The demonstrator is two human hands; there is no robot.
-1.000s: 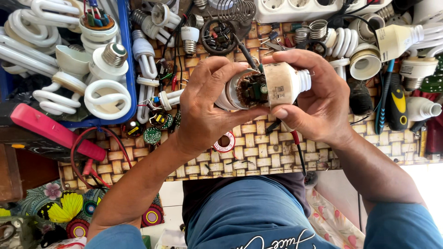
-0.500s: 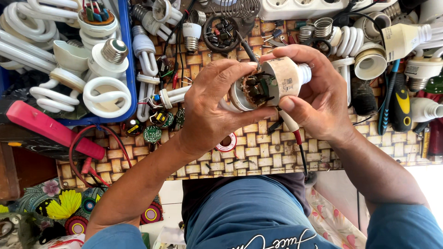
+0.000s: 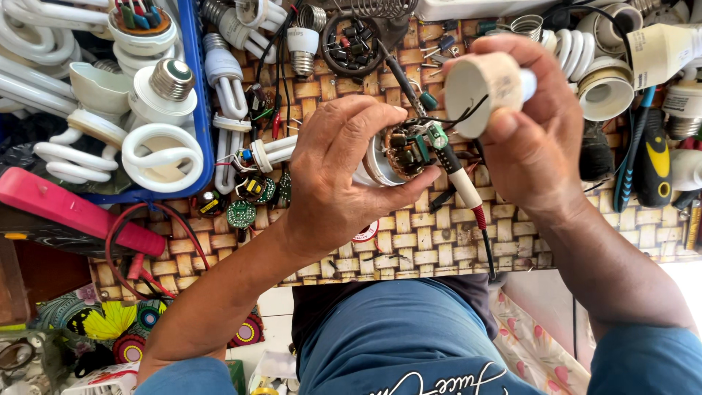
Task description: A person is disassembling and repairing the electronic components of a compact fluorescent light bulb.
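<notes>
My left hand (image 3: 344, 172) grips the tube half of a compact fluorescent lamp, whose round circuit board (image 3: 409, 146) with small components faces up. My right hand (image 3: 537, 139) holds the lamp's white plastic base housing (image 3: 482, 91), lifted off and tilted away to the upper right. Thin black wires (image 3: 457, 117) still join the board to the housing. A soldering iron (image 3: 461, 186) with a white and red handle lies on the woven mat under the hands.
A blue tray (image 3: 191, 80) at the left holds several spiral and tube lamps. Loose lamps, small circuit boards (image 3: 241, 213) and lamp bases (image 3: 605, 91) cover the woven mat (image 3: 409, 241). A red meter (image 3: 69, 212) lies at the left, screwdrivers (image 3: 632, 161) at the right.
The two lamp halves, held together before, have come apart. My right hand has pulled the white housing up and to the right, exposing the circuit board and wires.
</notes>
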